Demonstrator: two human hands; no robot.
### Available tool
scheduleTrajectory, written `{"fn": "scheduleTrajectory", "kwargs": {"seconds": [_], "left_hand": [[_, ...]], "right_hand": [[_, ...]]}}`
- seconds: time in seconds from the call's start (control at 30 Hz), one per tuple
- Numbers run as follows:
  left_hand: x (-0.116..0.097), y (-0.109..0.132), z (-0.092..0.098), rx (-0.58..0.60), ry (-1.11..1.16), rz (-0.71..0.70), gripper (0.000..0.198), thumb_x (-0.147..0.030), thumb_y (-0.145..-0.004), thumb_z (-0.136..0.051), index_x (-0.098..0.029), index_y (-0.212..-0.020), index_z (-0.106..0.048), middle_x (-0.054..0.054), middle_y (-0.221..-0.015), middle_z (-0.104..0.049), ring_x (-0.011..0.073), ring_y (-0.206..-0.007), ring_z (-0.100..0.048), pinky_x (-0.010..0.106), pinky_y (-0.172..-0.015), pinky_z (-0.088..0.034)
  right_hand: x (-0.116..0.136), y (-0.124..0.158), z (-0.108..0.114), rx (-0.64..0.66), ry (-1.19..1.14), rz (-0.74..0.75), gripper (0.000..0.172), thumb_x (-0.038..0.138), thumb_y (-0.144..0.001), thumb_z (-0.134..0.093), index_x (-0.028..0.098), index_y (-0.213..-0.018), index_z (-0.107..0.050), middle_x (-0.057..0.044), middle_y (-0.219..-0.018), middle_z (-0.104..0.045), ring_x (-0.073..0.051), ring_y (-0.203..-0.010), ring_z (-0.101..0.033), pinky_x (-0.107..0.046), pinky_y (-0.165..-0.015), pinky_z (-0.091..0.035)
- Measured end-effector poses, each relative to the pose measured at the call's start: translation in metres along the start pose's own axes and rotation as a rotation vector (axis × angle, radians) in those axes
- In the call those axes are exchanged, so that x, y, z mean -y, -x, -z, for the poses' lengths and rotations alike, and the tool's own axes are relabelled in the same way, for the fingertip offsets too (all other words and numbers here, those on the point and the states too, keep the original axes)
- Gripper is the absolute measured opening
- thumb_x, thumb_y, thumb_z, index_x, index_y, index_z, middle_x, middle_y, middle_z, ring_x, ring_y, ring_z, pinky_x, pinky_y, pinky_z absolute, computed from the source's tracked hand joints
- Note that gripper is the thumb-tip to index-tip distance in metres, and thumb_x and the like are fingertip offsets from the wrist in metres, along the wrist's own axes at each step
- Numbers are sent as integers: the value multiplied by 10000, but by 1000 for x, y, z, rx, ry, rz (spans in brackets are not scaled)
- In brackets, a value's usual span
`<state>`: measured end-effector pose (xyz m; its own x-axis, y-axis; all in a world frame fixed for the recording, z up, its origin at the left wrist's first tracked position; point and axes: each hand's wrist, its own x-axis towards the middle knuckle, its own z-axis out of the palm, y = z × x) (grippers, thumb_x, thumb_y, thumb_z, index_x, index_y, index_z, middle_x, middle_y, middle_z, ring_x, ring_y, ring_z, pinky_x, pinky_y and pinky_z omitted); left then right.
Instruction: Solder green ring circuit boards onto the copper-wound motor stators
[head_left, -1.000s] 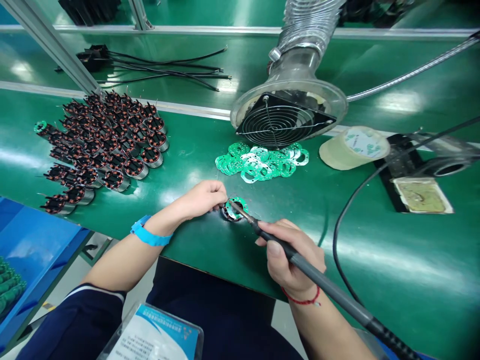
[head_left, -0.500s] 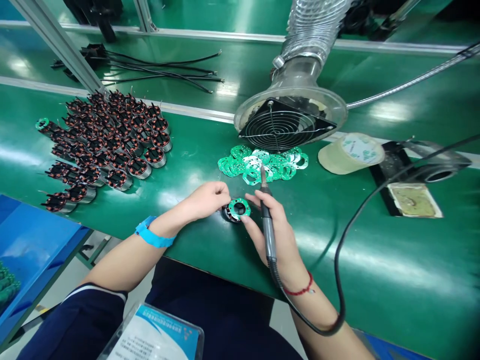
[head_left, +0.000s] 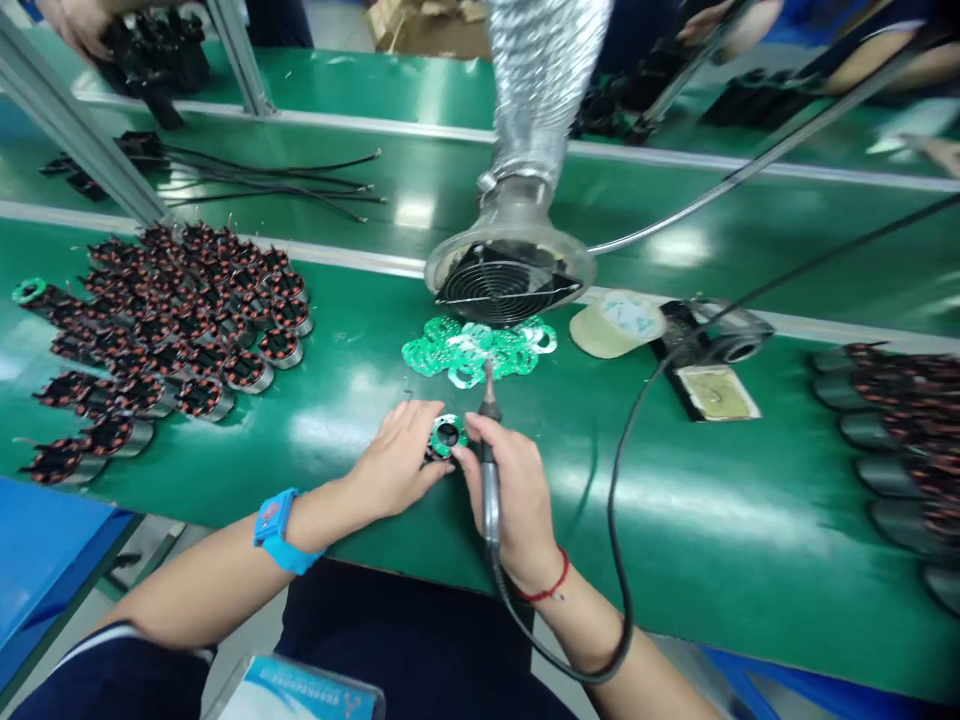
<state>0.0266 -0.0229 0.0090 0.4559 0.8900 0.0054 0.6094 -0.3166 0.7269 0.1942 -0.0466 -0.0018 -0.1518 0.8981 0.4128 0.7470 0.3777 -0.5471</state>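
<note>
Near the table's front, a green ring-shaped circuit board (head_left: 438, 440) sits on top of a wire-wound motor stator (head_left: 432, 456). My left hand (head_left: 394, 458) grips its left side, thumb in front and fingers behind. My right hand (head_left: 517, 492) is closed on a soldering iron (head_left: 490, 500), whose tip points up and away from the board. Its thumb and index finger also touch the right edge of the board. Just beyond lies a loose pile of green ring boards (head_left: 469, 352). Part of the stator is hidden by the board and my fingers.
A fume extractor (head_left: 510, 282) hangs over the pile. Rows of stators stand on the left (head_left: 202, 320) and more stators (head_left: 892, 440) on the right. A tape roll (head_left: 615, 325) and a soldering-iron stand (head_left: 694, 345) are at right. The iron's cable (head_left: 616, 520) loops across. Co-workers' hands show beyond.
My left fingers have gone from a pinch at the board's edge to a wider grip around the stator's side. My right hand keeps the iron. The view has tilted up and turned right.
</note>
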Motion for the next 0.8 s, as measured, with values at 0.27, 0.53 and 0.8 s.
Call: {"fn": "scheduleTrajectory", "kwargs": {"seconds": [0.27,0.53,0.8], "left_hand": [[14,-7,-4,-56,37,-94,373,-196,-824,-556,-202,-1196,-541,122,-1150,-605,301,-1102,-555,531,-988,-467],[17,-7,-16,-157,175,66,441,-273,-771,-605,-217,-1205,-557,136,-1248,-633,318,-1148,-630,519,-1033,-495],[22,-5,-17,-35,589,118,665,-384,-725,-726,-194,-1344,-573,139,-1470,-495,351,-1393,-420,496,-1170,-340]], "right_hand": [[5,-2,-1,-46,84,54,311,274,-939,-504,182,-1235,-536,-78,-958,-671,-215,-861,-601,-356,-765,-489],[8,-7,3,62,-21,-128,441,218,-801,-711,237,-1202,-530,-51,-1017,-676,-238,-920,-625,-383,-813,-509],[6,-9,4,-25,-9,-162,469,190,-792,-713,247,-1216,-519,-44,-1030,-674,-242,-923,-622,-385,-813,-508]]}}
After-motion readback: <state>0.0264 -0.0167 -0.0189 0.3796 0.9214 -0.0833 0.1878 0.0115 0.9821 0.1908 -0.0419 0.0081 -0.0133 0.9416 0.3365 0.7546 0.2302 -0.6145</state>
